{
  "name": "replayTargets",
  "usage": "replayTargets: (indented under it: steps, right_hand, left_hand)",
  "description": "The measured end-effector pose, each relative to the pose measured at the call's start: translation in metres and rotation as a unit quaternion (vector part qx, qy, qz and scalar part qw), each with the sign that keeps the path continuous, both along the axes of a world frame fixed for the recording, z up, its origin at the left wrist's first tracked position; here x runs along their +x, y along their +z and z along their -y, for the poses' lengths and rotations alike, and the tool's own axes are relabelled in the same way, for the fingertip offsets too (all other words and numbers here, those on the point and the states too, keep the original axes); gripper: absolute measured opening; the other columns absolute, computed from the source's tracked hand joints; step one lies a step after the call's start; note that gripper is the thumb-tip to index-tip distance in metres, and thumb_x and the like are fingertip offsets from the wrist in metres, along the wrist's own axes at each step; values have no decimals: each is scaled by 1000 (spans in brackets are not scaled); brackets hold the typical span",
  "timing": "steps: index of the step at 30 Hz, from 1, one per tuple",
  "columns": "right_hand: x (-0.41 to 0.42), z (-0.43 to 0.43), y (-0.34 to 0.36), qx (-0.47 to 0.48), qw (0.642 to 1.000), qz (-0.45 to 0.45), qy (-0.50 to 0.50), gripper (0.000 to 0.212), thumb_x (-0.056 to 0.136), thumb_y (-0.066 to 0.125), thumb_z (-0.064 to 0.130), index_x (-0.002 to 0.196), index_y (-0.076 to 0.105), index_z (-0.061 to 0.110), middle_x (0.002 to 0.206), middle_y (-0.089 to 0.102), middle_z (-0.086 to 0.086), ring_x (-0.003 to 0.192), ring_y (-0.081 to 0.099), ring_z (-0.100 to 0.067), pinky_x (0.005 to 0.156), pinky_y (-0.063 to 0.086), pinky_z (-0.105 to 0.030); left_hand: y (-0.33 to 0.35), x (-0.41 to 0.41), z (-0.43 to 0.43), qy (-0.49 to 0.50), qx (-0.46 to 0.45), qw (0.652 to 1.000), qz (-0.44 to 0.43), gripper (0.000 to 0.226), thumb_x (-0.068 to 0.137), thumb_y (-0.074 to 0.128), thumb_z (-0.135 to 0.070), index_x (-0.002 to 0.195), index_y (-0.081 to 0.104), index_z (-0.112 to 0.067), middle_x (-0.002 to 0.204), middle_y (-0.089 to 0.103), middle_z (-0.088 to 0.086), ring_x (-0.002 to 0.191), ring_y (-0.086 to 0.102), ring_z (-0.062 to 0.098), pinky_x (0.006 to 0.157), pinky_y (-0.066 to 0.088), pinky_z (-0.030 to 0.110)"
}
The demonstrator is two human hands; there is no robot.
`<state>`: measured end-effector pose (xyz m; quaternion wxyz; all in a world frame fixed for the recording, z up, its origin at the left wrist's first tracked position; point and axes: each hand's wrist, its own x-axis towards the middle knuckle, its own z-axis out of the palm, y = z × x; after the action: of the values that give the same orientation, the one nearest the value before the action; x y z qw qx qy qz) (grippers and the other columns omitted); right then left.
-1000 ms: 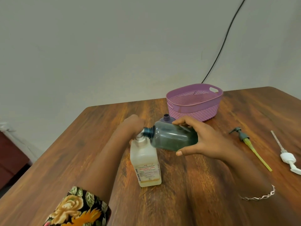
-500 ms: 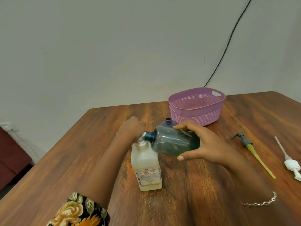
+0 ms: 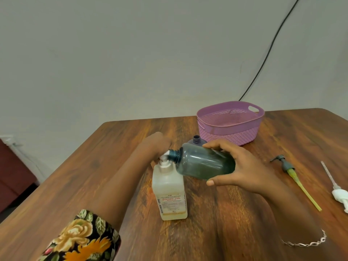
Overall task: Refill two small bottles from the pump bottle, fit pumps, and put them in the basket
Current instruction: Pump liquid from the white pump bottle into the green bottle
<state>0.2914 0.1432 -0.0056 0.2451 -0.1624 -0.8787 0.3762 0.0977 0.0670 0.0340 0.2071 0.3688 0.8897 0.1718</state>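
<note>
A white pump bottle [image 3: 170, 193] with a printed label stands at the table's middle. My left hand [image 3: 155, 146] rests on its pump head. My right hand [image 3: 239, 166] grips a small dark green bottle [image 3: 202, 162], tipped on its side with its open neck against the pump's nozzle. Behind it stands a second small dark bottle [image 3: 195, 141], open-necked and mostly hidden. A purple basket [image 3: 228, 127] sits beyond. Two loose pumps lie to the right: a grey one with a yellow tube [image 3: 293, 176] and a white one [image 3: 337, 191].
The wooden table [image 3: 235, 223] ends at its far edge just behind the basket, against a plain wall. A black cable [image 3: 267, 53] runs down the wall. A dark red piece of furniture [image 3: 13, 178] stands off the table's left side.
The view has shifted, so everything sits lower in the frame. My hands, the pump bottle and the green bottle keep the same pose against each other.
</note>
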Motion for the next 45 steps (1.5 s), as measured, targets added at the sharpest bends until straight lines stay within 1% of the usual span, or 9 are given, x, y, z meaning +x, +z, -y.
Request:
replayTargets:
  steps: [4, 9, 14, 19, 26, 29, 34, 39, 45]
  right_hand:
    - [-1, 1, -2, -1, 1000, -3, 2, 62, 60, 86, 21, 105, 49, 43, 107, 51, 26, 101, 47, 13, 76, 38, 0]
    - [-1, -1, 2, -22, 1000, -20, 4, 62, 61, 86, 28, 109, 49, 42, 110, 53, 23, 103, 50, 10, 81, 43, -5]
    - [-1, -3, 3, -8, 1000, -5, 18, 61, 60, 85, 30, 108, 49, 43, 110, 52, 24, 103, 49, 10, 81, 42, -5]
    - [-1, -8, 0, 13, 1000, 4, 21, 67, 52, 71, 55, 113, 48, 44, 112, 51, 28, 105, 50, 7, 81, 44, -7]
    - [-5, -11, -2, 17, 1000, 1, 25, 66, 51, 70, 55, 112, 48, 46, 113, 47, 32, 106, 49, 8, 82, 43, -8]
    - [-7, -12, -3, 11, 1000, -4, 23, 64, 52, 74, 50, 110, 48, 45, 112, 48, 32, 106, 49, 8, 81, 43, -7]
    - [-9, -10, -3, 10, 999, -12, 28, 64, 51, 69, 56, 111, 49, 43, 112, 49, 30, 106, 50, 6, 80, 44, -9]
    - [-9, -10, -3, 29, 999, -14, 23, 60, 52, 67, 56, 107, 47, 47, 113, 47, 32, 106, 49, 8, 80, 44, -7]
    - [-13, -15, 5, 52, 998, -13, 17, 61, 51, 65, 58, 107, 46, 48, 111, 49, 28, 105, 48, 9, 78, 41, -4]
  left_hand:
    - [1, 1, 2, 24, 23, 999, 22, 23, 98, 39, -18, 84, 52, -4, 72, 45, 5, 78, 53, 25, 71, 48, 31]
    - [15, -5, 3, -16, 10, 987, 158, 32, 98, 36, -25, 107, 53, 1, 98, 57, 21, 78, 56, 30, 79, 49, 49]
    - [17, -11, 0, 0, -17, 978, 208, 48, 98, 34, -39, 128, 39, -2, 122, 51, 32, 115, 47, 52, 95, 37, 66]
    - [12, -15, 0, 13, -20, 975, 219, 54, 96, 33, -47, 132, 36, -7, 123, 51, 27, 113, 50, 46, 96, 38, 63]
    - [19, -14, 9, 13, -19, 975, 220, 48, 97, 30, -48, 116, 44, -5, 103, 58, 22, 97, 57, 38, 83, 44, 67]
    - [20, -10, 7, 20, -15, 975, 221, 52, 96, 29, -49, 129, 37, -9, 109, 55, 20, 101, 54, 38, 87, 41, 68]
    - [16, -8, 3, 32, 20, 977, 208, 55, 97, 30, -45, 140, 30, -11, 88, 51, 8, 86, 54, 31, 91, 38, 67]
    - [22, -12, 10, 14, 15, 968, 251, 73, 93, 25, -59, 133, 36, 1, 102, 58, 17, 106, 53, 37, 96, 35, 66]
    - [18, 0, 11, 14, 19, 977, 213, 73, 89, 21, -66, 147, 21, -22, 139, 41, 21, 123, 43, 42, 102, 32, 62]
